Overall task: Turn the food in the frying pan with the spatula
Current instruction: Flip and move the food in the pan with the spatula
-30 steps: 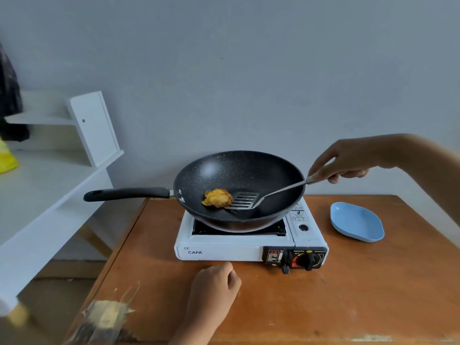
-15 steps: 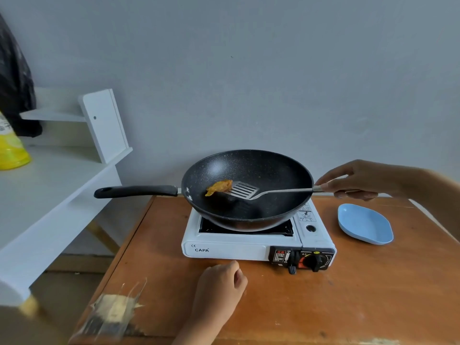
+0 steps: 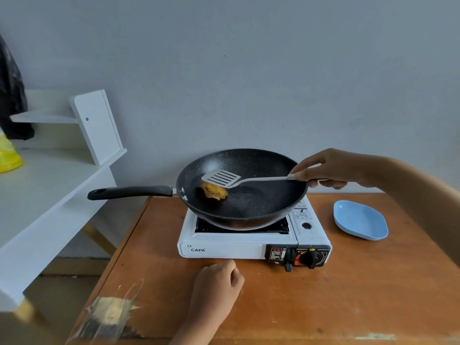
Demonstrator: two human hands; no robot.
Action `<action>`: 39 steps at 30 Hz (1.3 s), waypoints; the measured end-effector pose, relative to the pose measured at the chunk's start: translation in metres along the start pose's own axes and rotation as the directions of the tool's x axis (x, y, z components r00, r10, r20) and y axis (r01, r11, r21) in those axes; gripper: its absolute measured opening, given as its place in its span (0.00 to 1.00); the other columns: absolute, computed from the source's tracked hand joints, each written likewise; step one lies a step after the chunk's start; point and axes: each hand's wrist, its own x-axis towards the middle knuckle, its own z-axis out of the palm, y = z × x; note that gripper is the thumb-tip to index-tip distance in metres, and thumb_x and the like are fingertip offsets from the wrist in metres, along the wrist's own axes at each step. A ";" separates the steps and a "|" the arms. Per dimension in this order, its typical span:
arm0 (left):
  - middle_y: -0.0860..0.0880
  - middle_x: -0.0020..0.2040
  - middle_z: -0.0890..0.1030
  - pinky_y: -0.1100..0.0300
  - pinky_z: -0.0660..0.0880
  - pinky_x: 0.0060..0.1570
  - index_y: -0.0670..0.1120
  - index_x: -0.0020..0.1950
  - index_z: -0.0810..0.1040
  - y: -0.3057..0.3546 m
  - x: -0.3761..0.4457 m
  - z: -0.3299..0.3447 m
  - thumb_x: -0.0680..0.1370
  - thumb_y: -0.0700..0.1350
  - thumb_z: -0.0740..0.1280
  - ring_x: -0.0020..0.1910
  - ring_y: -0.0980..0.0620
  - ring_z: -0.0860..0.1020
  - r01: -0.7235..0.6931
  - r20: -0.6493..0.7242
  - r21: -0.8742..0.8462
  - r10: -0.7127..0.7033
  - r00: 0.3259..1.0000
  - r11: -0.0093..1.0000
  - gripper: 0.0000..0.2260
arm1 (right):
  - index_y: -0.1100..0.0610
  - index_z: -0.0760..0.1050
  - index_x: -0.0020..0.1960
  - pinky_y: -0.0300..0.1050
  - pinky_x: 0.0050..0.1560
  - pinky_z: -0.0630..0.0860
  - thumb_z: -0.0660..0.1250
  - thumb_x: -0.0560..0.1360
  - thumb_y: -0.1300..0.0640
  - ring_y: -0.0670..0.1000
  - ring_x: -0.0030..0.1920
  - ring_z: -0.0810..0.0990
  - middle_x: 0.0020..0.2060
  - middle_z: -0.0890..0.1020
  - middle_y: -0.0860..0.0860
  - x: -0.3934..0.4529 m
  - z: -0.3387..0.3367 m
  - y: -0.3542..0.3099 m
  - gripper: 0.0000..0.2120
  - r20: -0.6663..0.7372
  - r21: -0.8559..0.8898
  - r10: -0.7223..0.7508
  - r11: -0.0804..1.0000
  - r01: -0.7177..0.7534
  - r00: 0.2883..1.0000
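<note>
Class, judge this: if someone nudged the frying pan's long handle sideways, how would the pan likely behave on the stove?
The frying pan would probably swivel: its rounded base sits on the stove unheld. The long handle overhangs, giving leverage, so it might tip. The food would likely slide.

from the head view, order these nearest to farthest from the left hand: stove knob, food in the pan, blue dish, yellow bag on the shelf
From the left hand, resting on the table in front of the stove:
1. Stove knob, just to its right on the stove's front.
2. Food, straight beyond it in the pan.
3. Blue dish, far right on the table.
4. Yellow bag, far left on the white shelf.
</note>
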 end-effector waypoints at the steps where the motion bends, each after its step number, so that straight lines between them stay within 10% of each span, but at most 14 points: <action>1: 0.57 0.25 0.69 0.70 0.58 0.26 0.54 0.33 0.66 -0.001 0.000 0.001 0.76 0.50 0.61 0.25 0.56 0.71 -0.002 -0.001 0.000 0.002 1.000 1.000 0.12 | 0.46 0.86 0.49 0.33 0.21 0.62 0.71 0.77 0.52 0.46 0.23 0.64 0.29 0.78 0.50 0.002 0.002 -0.003 0.06 0.000 -0.006 0.000 1.000 0.000 1.000; 20: 0.56 0.24 0.70 0.67 0.69 0.29 0.53 0.33 0.69 -0.005 0.001 0.005 0.76 0.49 0.61 0.26 0.56 0.74 -0.021 -0.015 -0.015 0.021 1.000 1.000 0.12 | 0.44 0.85 0.45 0.35 0.20 0.63 0.73 0.75 0.49 0.44 0.18 0.64 0.24 0.80 0.46 -0.010 -0.020 -0.001 0.03 -0.066 -0.286 0.086 0.953 -0.102 0.994; 39: 0.59 0.23 0.65 0.73 0.55 0.23 0.55 0.32 0.66 -0.001 0.001 0.001 0.74 0.49 0.63 0.20 0.60 0.65 -0.018 -0.006 0.024 0.018 1.000 1.000 0.12 | 0.43 0.85 0.46 0.34 0.19 0.66 0.72 0.75 0.47 0.44 0.19 0.66 0.26 0.80 0.47 -0.018 -0.011 0.012 0.03 0.003 -0.333 0.085 0.940 -0.079 0.996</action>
